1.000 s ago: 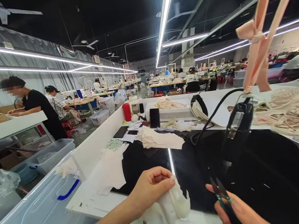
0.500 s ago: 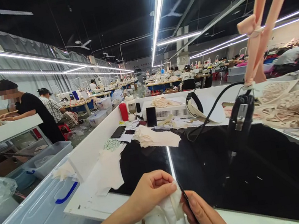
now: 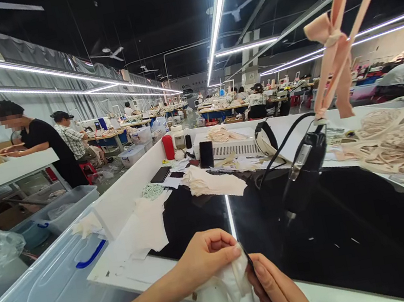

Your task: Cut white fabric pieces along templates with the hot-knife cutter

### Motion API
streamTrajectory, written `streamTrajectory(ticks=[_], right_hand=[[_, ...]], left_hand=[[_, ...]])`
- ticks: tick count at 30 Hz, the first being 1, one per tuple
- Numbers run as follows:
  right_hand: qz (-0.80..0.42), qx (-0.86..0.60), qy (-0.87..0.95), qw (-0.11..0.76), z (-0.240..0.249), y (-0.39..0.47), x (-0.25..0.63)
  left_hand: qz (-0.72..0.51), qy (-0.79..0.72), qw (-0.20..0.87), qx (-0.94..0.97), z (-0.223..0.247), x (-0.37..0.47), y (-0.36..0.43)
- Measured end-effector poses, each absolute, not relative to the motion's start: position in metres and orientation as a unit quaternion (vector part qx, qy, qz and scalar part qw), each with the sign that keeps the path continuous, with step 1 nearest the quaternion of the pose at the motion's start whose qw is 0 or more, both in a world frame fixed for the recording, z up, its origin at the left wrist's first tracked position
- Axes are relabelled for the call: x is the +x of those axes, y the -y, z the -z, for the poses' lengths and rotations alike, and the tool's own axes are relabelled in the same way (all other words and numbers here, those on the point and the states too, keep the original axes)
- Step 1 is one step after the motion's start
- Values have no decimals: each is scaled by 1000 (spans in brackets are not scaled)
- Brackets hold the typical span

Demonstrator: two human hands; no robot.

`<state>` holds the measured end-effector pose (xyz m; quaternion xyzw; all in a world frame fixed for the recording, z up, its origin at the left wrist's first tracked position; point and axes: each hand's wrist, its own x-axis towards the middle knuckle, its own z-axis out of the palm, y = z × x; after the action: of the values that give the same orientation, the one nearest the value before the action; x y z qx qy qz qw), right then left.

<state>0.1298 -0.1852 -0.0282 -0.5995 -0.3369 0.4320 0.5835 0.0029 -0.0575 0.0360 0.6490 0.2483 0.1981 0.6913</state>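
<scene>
My left hand [image 3: 207, 258] pinches a piece of white cloth [image 3: 235, 279] between thumb and fingers, above the table's front edge. Close against it, my right hand [image 3: 276, 286] is closed around a slim black tool [image 3: 247, 256]. That tool's tip lies by the cloth at the left fingertips; its exact kind is mostly hidden by the fingers. Beyond both hands is the glossy black table surface [image 3: 262, 229]. To the right, a black corded device [image 3: 306, 153] hangs from knotted peach straps [image 3: 333, 55].
Pale cut fabric pieces lie in a stack [image 3: 213, 181] and in another pile [image 3: 149, 223]. Phones [image 3: 206, 154], a red container [image 3: 168, 147] and a white vented box [image 3: 231, 151] stand behind. Beige garments [image 3: 398, 132] are heaped right; a lidded plastic bin [image 3: 55, 296] is left.
The hanging black device and its straps have swung left. The slim tool's exposed part looks shorter beside the cloth. Both hands stay in nearly the same place, and the view has shifted slightly.
</scene>
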Motion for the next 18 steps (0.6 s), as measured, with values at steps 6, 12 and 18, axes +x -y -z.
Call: streamTrajectory(ticks=[6, 12, 18], right_hand=[[-442, -584, 364, 575, 25, 184, 131], [-438, -581, 382, 569, 25, 183, 134], [-432, -588, 385, 566, 22, 184, 134]], left_hand=[[-197, -246, 692, 650, -35, 1, 56], [-192, -250, 690, 652, -34, 1, 55], [-185, -251, 684, 660, -36, -1, 54]])
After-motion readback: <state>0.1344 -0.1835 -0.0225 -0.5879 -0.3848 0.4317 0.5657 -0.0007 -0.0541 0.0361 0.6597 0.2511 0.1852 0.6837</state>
